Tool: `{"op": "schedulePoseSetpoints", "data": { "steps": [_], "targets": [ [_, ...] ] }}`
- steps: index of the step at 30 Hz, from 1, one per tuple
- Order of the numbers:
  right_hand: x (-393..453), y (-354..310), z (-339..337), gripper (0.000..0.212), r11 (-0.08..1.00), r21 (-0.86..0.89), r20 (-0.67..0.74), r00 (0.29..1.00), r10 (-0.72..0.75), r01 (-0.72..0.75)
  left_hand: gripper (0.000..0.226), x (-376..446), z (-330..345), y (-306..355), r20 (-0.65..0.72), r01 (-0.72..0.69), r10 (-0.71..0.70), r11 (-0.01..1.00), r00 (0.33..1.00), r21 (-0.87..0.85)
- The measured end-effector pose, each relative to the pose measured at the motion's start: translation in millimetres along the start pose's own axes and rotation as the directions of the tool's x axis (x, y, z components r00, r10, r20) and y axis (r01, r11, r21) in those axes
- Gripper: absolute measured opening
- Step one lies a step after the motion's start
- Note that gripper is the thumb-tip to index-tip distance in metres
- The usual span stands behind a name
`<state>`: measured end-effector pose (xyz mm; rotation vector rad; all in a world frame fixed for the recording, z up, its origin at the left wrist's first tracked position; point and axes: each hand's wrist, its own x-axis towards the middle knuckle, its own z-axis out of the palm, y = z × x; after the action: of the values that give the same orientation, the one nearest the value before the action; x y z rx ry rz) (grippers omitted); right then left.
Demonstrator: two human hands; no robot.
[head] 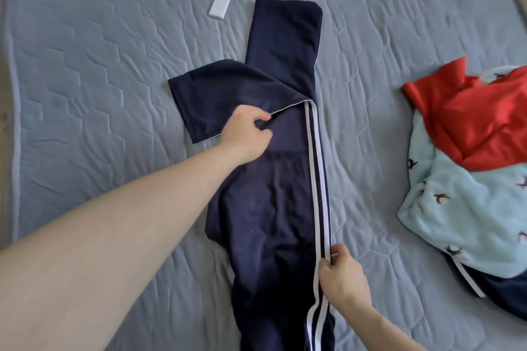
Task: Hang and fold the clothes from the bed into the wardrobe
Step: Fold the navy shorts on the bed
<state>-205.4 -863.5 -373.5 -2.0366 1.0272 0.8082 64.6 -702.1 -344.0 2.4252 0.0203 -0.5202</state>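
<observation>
The navy trousers (pixel 273 179) lie along the middle of the bed (pixel 99 71), with one part folded over toward 10 o'clock. The left hand (pixel 245 134) has its fingers (pixel 261 117) curled, pinching the folded edge of the cloth. The right hand (pixel 342 273), at 5 o'clock, pinches the white-striped side seam between thumb and fingers. At 3 o'clock lies a pile of clothes (pixel 470 168), red and light blue.
</observation>
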Motion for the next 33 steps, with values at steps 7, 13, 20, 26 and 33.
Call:
{"op": "schedulePoseSetpoints", "data": {
  "steps": [7,13,20,26,33],
  "targets": [
    [36,-52,-22,0.053,0.919,-0.137,-0.171,0.905,-0.39,0.37,0.064,-2,-43,-120,-0.154,0.491,-0.467,0.803,0.871,0.339],
    [88,-172,-9,0.046,0.639,-0.384,-0.06,0.673,-0.737,0.666,0.12,0,-16,-156,0.022,0.488,-0.567,0.729,0.824,0.48],
    [121,-267,31,0.047,0.295,-0.673,0.345,0.642,-0.685,0.678,0.124,8,-4,-167,0.001,0.444,-0.544,0.685,0.839,0.578],
    [142,-293,27,0.079,0.306,-0.573,0.369,0.573,-0.732,0.76,0.127,13,-5,-162,-0.006,0.449,-0.562,0.655,0.827,0.608],
    [163,-358,-55,0.064,0.641,0.164,-0.379,0.648,-0.661,0.75,0.123,13,-5,-163,-0.001,0.463,-0.561,0.681,0.828,0.567]
  ]
}}
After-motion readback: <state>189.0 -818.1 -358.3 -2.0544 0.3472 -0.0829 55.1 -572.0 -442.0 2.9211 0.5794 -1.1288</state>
